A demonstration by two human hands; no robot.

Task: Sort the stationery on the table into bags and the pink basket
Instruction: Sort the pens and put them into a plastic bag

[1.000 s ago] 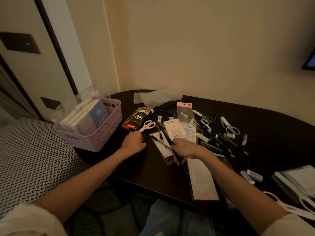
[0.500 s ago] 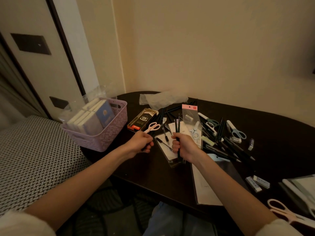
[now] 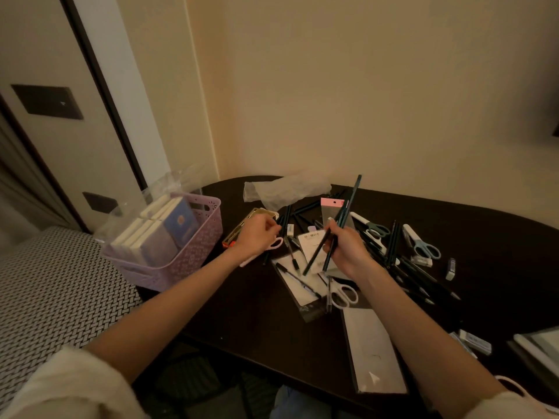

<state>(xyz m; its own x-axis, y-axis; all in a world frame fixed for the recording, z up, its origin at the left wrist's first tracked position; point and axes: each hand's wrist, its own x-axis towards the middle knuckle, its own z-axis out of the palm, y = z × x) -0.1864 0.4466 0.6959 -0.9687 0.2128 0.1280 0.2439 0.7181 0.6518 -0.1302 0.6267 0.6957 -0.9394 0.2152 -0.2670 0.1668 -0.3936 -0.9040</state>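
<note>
Here the right hand (image 3: 344, 252) is gripping a small bunch of dark pencils (image 3: 344, 216), its fingers curled round their lower part. The pencils are tilting up and away over the table (image 3: 272, 322), their far ends rising above the pink-topped clear bag (image 3: 332, 207) that is lying just behind the hand. A white card packet (image 3: 311, 240) is lying under the hand's near side.

The left hand (image 3: 258, 237) is hovering over the left edge of the heap, fingers curled, with a pair of pale pink scissors (image 3: 273, 244) showing right beneath it; whether it is actually holding anything, I cannot tell. A gold and black box (image 3: 242, 228) is lying partly hidden under that hand.

The pink basket (image 3: 187, 261) is sitting at the table's left end, near the left hand but apart from it, with a row of notebooks (image 3: 157, 234) standing inside it.

More dark pencils (image 3: 408, 267) are lying scattered to the right of the right hand, along with blue-handled scissors (image 3: 423, 246) and a few erasers (image 3: 450, 267). A white-handled pair of scissors (image 3: 343, 294) is lying just below the right wrist, beside a flat clear bag (image 3: 372, 352) near the table's front edge. A crumpled clear bag (image 3: 284, 189) is lying at the back by the wall.
</note>
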